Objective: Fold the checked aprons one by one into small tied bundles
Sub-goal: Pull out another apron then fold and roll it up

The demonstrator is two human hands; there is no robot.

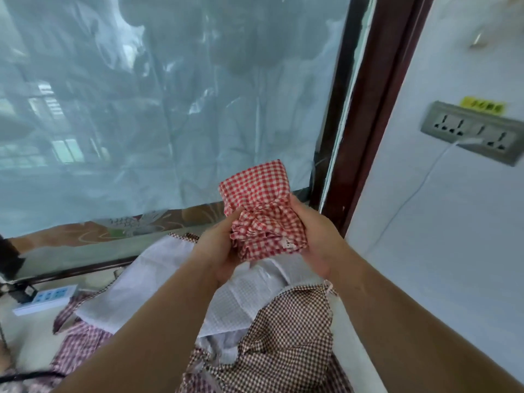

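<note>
A plastic-sheeted window (141,109) stood behind — my left fingers (226,226) and right fingers (301,207) gripped the red checked apron bundle (262,194), brown checked aprons (292,336) heaped at six o'clock.

bundle (263,211) between hands, above aprons (289,336)

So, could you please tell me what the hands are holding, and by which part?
The red checked apron bundle, gripped at its gathered lower half: left hand on one side, right hand on the other.
</note>
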